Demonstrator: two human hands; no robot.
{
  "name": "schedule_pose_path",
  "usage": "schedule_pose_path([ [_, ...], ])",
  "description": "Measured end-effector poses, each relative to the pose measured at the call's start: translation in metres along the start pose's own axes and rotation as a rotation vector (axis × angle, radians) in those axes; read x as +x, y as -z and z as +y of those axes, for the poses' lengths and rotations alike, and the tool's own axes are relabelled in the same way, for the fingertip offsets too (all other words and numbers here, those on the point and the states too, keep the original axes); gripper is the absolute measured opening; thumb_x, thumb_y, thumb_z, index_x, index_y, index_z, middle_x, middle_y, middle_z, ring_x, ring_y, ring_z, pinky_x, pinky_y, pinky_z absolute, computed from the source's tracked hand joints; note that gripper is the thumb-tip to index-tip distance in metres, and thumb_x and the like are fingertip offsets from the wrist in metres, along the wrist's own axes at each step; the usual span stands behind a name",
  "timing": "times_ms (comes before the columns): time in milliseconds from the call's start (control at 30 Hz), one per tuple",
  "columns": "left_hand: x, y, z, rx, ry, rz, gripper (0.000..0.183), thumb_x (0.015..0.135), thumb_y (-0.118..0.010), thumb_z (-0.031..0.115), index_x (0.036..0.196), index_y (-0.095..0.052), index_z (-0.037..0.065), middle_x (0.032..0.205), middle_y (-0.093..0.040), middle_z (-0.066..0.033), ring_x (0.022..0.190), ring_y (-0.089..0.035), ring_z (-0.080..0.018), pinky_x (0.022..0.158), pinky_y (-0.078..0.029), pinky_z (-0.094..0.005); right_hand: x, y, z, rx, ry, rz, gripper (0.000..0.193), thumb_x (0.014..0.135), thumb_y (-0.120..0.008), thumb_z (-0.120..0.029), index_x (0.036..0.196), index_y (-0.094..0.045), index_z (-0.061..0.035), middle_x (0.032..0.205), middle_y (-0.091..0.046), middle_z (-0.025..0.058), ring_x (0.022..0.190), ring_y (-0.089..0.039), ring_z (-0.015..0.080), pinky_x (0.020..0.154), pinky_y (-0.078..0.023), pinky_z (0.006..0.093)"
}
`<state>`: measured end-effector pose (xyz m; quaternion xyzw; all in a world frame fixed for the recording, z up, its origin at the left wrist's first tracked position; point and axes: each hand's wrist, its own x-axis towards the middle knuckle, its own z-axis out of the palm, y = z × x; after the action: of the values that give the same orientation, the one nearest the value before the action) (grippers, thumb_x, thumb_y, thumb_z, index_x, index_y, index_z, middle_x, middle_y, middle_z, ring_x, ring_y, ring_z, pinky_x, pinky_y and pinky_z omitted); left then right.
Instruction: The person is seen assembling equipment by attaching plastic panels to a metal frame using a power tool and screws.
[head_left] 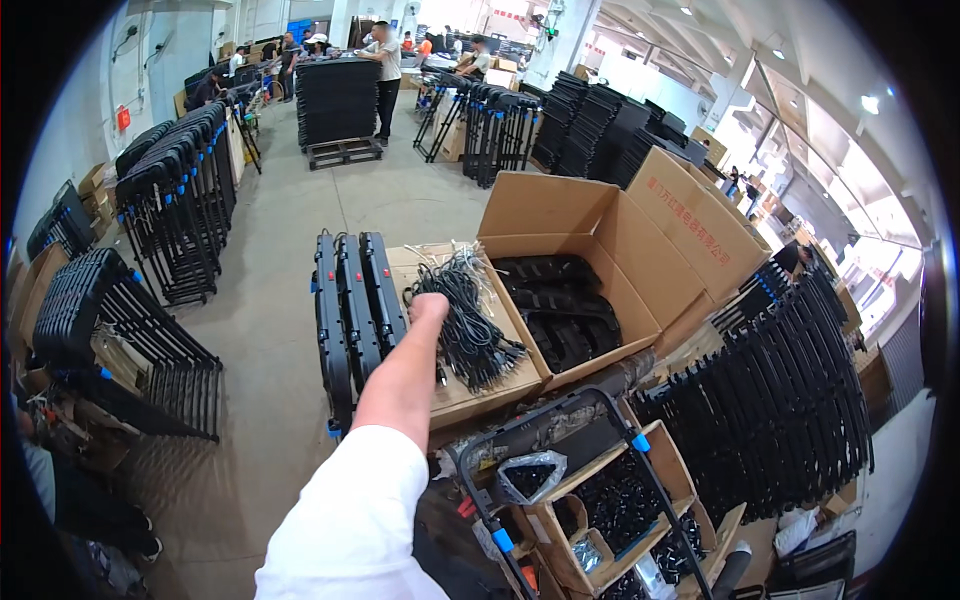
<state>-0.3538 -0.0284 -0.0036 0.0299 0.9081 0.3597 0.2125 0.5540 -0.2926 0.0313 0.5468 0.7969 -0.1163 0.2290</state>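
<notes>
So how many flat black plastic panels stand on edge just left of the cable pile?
3: the flat black plastic panels stand side by side, left, middle, right, beside the bundle of black cables that the left hand reaches into. More may be hidden.

A large brown cardboard box [640, 230] stands open at centre right, its flaps raised; red print marks the right flap. A flat brown carton [470, 395] lies just left of it. Small open brown boxes [610, 500] sit near, at lower right, beside a clear plastic bag [530, 475]. Brown cartons [95, 185] are stacked at the far left wall, which bears a small red sign [123, 118]. More brown boxes [500, 72] stand far off.
</notes>
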Motion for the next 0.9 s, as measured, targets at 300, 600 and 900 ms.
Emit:
schedule_pose_path([
  [300,-0.154,-0.018,0.1,-1.307,-0.044,-0.313,0.031,0.105,-0.048,0.024,0.087,-0.056,0.0,0.073,-0.061,-0.0106,0.059,-0.064,-0.0223,0.049,-0.055,-0.0389,-0.021,0.017,0.005,-0.069,-0.108,-0.068,0.035,0.1,-0.057,-0.017,0.127,-0.064,0.0041,0.085,-0.073,0.0177,0.076,-0.074,0.0323,0.06,-0.056,0.0437],
  [600,-0.278,0.038,0.113,-1.011,-0.652,-0.057,0.034,0.097,-0.076,0.02,0.102,-0.048,0.003,0.077,-0.061,-0.0045,0.057,-0.058,-0.0118,0.051,-0.049,-0.0277,-0.026,0.05,-0.026,0.068,-0.1,0.16,0.026,0.1,-0.054,-0.016,0.112,-0.073,-0.0017,0.103,-0.076,0.0207,0.089,-0.074,0.0398,0.072,-0.058,0.0507],
  [900,-0.34,0.027,0.083,-1.033,-0.567,-0.685,0.025,0.098,-0.062,0.013,0.12,-0.058,0.001,0.08,-0.062,-0.0041,0.067,-0.061,-0.0135,0.062,-0.049,-0.0285,-0.023,-0.049,0.033,-0.085,-0.06,0.094,0.026,0.099,-0.056,-0.018,0.116,-0.07,-0.0034,0.085,-0.073,0.0164,0.077,-0.073,0.0353,0.065,-0.057,0.0473],
])
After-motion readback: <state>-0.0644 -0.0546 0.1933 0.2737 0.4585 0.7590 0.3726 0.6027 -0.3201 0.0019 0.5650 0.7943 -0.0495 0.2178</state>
